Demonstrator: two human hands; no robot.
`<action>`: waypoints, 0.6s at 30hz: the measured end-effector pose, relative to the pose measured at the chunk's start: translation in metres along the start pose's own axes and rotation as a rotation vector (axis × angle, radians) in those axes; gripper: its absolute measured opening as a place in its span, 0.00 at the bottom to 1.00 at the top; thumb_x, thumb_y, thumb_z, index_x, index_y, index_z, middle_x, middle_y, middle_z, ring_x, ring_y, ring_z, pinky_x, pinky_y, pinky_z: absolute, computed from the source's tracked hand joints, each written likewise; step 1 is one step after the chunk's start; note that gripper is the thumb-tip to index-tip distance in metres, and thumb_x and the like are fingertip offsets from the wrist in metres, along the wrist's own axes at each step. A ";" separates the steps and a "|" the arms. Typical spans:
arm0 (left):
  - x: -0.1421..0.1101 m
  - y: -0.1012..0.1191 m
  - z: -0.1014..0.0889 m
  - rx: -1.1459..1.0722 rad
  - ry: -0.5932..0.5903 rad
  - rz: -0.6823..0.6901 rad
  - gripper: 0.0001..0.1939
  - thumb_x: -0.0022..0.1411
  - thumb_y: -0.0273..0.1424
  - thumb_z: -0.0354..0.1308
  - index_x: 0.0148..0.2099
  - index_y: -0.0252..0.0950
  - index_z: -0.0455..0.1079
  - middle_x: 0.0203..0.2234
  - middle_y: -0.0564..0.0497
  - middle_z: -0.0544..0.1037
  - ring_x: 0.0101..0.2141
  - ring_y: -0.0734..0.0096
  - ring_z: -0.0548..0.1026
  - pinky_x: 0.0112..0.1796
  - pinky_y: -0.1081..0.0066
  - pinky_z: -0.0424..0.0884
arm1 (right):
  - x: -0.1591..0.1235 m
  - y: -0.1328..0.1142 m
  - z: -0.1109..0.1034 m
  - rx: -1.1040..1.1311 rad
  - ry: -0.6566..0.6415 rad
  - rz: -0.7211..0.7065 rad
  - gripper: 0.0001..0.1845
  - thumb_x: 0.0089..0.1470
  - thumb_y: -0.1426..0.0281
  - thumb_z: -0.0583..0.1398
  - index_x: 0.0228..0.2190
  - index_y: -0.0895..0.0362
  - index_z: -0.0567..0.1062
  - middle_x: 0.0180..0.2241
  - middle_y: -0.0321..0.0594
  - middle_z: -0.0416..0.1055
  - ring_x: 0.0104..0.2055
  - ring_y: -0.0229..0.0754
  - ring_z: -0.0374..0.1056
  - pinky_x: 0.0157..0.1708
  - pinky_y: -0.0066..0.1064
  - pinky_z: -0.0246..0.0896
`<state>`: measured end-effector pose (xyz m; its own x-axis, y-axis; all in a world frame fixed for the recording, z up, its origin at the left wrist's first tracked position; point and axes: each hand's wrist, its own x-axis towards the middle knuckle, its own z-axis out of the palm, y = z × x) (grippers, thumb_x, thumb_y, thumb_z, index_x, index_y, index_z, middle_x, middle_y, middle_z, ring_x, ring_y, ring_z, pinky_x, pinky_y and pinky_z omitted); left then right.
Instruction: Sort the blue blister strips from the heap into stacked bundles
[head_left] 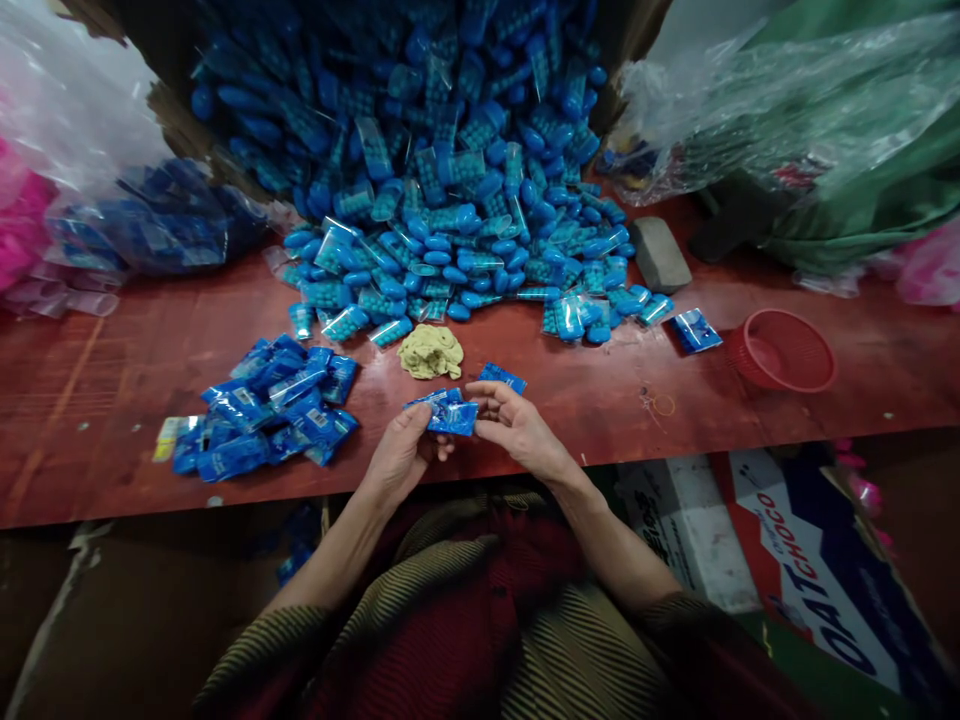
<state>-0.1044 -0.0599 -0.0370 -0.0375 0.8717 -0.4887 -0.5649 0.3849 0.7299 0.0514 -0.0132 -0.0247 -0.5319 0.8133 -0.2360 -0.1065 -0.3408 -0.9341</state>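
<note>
Two hands, left (pixel 409 447) gripping blue packets (pixel 452 418), yellowish lump (pixel 430 352) just beyond

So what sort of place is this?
Probably a small packing workshop: a heap of blue capsule-shaped containers spills from an open carton, blue packets lie piled nearby, and bulging plastic bags flank the worktop.

Glossy blue, flat rectangular plastic packets (pixel 453 417) with pale printing, apparently overlapping, are pinched under the thumb of the left hand (pixel 420 440); their right end reaches the right hand's (pixel 501 412) fingertips. A similar shiny blue plastic packet (pixel 504 377) lies flat just beyond the right fingers.
</note>
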 end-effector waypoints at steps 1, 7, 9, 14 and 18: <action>0.000 0.000 0.000 0.013 -0.014 -0.002 0.20 0.45 0.45 0.67 0.27 0.32 0.67 0.15 0.53 0.71 0.17 0.75 0.69 0.17 0.77 0.64 | -0.001 0.000 -0.001 0.006 -0.031 -0.003 0.21 0.45 0.75 0.61 0.43 0.54 0.68 0.39 0.36 0.70 0.40 0.36 0.67 0.43 0.31 0.63; -0.001 -0.002 -0.002 0.078 -0.044 0.010 0.22 0.44 0.47 0.66 0.26 0.32 0.68 0.16 0.52 0.72 0.17 0.76 0.68 0.17 0.77 0.64 | -0.006 -0.002 -0.005 -0.018 -0.106 -0.012 0.21 0.46 0.75 0.60 0.44 0.54 0.68 0.36 0.35 0.71 0.38 0.36 0.68 0.42 0.32 0.64; -0.002 -0.004 -0.003 0.126 -0.041 0.028 0.21 0.45 0.47 0.66 0.26 0.33 0.68 0.16 0.53 0.73 0.17 0.76 0.68 0.18 0.76 0.65 | -0.006 -0.002 -0.004 -0.069 -0.090 -0.017 0.20 0.47 0.75 0.59 0.45 0.54 0.68 0.36 0.35 0.71 0.37 0.36 0.68 0.42 0.31 0.65; 0.000 -0.010 -0.003 0.239 -0.015 0.149 0.19 0.47 0.44 0.66 0.25 0.33 0.68 0.16 0.56 0.71 0.18 0.81 0.66 0.21 0.78 0.64 | -0.007 0.010 0.006 -0.371 0.033 -0.181 0.21 0.49 0.75 0.57 0.48 0.54 0.69 0.39 0.40 0.73 0.40 0.40 0.70 0.43 0.34 0.66; 0.002 -0.013 0.003 0.210 0.087 0.160 0.19 0.44 0.44 0.67 0.25 0.33 0.68 0.17 0.57 0.71 0.18 0.80 0.66 0.22 0.78 0.65 | -0.005 0.021 0.017 -0.529 0.294 -0.327 0.21 0.49 0.77 0.54 0.45 0.54 0.71 0.43 0.43 0.73 0.43 0.43 0.70 0.48 0.36 0.64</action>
<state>-0.0949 -0.0618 -0.0461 -0.1886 0.9006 -0.3917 -0.3628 0.3067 0.8800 0.0375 -0.0329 -0.0384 -0.2839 0.9549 0.0873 0.2413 0.1592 -0.9573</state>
